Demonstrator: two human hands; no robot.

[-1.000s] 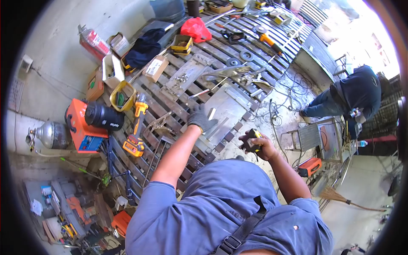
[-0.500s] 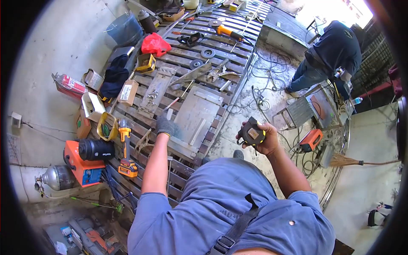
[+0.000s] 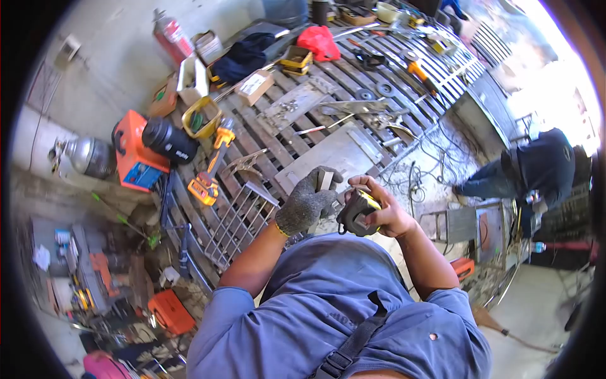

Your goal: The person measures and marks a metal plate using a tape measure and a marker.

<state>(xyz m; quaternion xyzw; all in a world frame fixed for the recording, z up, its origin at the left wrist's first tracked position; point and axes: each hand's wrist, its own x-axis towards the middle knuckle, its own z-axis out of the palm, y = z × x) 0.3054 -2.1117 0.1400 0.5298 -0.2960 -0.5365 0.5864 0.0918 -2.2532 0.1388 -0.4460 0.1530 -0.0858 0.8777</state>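
My left hand (image 3: 304, 207), in a dark grey knit glove, is closed around a small pale rectangular piece (image 3: 326, 180) that sticks up between thumb and fingers. Bare, my right hand (image 3: 390, 213) grips a black and yellow tape measure (image 3: 360, 216), its wrist loop hanging down on the left. Both hands are close together in front of my belly, the gloved fingertips right by the front of the tape measure. Behind them a flat grey metal plate (image 3: 331, 155) lies on the slatted bench (image 3: 262, 151). Beyond the plate lies a thin red and white marker (image 3: 310, 130).
On the bench's left are a yellow cordless angle grinder (image 3: 213, 164), a black bottle (image 3: 169, 140) and an orange machine (image 3: 140, 151). A wire rack (image 3: 243, 221) lies nearer. To the right, a bent-over person (image 3: 536, 167) works beside cables (image 3: 416, 183) on the floor.
My left hand has come back from the plate with the pale piece and met my right hand, which moved slightly left with the tape measure. The view has turned.
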